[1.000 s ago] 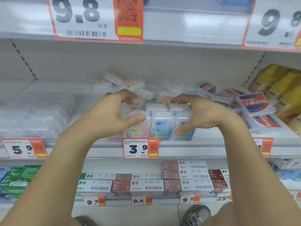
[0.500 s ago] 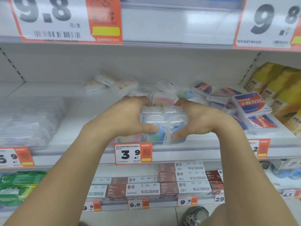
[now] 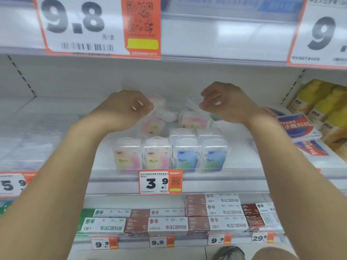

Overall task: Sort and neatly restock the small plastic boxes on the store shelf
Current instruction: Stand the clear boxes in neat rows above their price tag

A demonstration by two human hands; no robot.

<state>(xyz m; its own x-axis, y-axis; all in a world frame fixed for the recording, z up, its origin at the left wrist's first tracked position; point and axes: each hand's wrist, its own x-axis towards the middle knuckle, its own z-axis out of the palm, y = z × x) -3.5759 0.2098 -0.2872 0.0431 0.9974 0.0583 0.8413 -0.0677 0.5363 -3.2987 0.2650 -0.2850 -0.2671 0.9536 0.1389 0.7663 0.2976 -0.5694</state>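
Both hands, left [image 3: 124, 107] and right [image 3: 228, 102], curled around loose boxes [image 3: 193, 120] mid-frame, apparently to sort them.

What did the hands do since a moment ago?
Both hands let go of the front row of boxes and reached back. The left hand and right hand now grab at the loose boxes behind. The front row stays upright above the 3.9 price tag.

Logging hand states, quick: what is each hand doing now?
Left hand: closed on a pink box.
Right hand: closed on a clear box.
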